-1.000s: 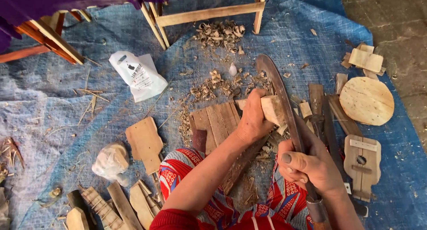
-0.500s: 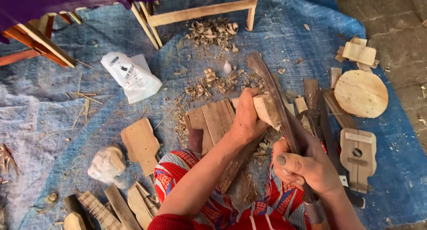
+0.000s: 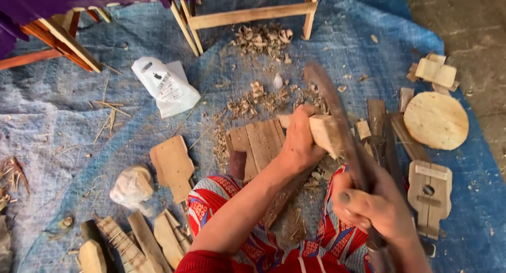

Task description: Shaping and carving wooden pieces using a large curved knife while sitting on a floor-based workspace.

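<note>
My left hand (image 3: 300, 138) grips a pale block of wood (image 3: 328, 133) and steadies it on a slatted wooden board (image 3: 256, 142) lying on the blue tarp. My right hand (image 3: 377, 204) is closed around the handle of a long curved blade (image 3: 337, 120). The blade runs up past the right side of the block and is blurred. Wood shavings (image 3: 253, 101) lie scattered just beyond the board.
A round wooden disc (image 3: 435, 120) and a small guitar-shaped wooden body (image 3: 430, 191) lie at the right. A paddle-shaped board (image 3: 172, 166), carved pieces (image 3: 132, 241) and a white plastic bag (image 3: 166, 88) are at the left. Wooden stool legs (image 3: 247, 14) stand at the top.
The blade has swung along the block's right side while my left hand keeps the block on the board. The view has shifted slightly.
</note>
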